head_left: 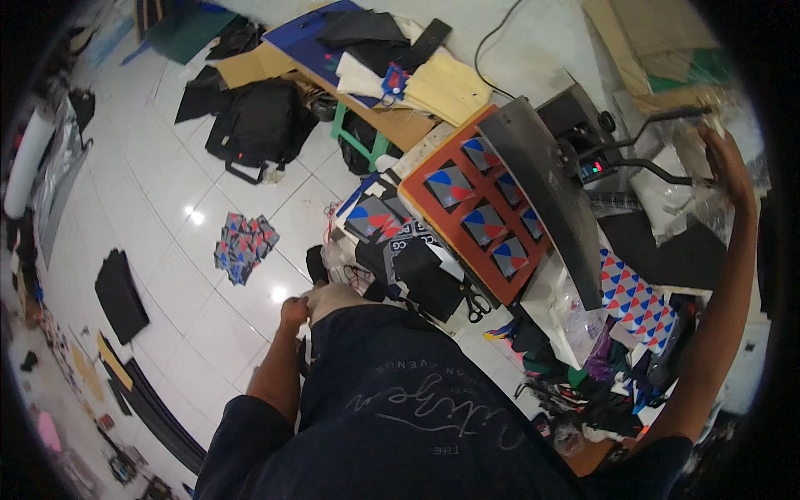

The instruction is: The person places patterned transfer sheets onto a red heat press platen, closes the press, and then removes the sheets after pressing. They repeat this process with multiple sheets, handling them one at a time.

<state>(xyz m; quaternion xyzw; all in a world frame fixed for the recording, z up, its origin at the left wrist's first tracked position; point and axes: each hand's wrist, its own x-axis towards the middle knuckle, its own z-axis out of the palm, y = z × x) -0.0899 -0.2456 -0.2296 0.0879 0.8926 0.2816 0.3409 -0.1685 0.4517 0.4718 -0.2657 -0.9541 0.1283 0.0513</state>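
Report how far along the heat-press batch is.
Done: six printed patches lie in rows on the red lower platen, and the upper plate stands swung up. In hand: the right hand grips the press handle; the left hand rests at the knee. Left: a pile of matching pieces lies on the floor.

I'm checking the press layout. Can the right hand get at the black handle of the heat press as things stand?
Probably yes. The right hand is raised with the arm stretched out, right at the end of the black handle of the heat press, and nothing lies between them. Whether it actually grips the bar is hard to tell.
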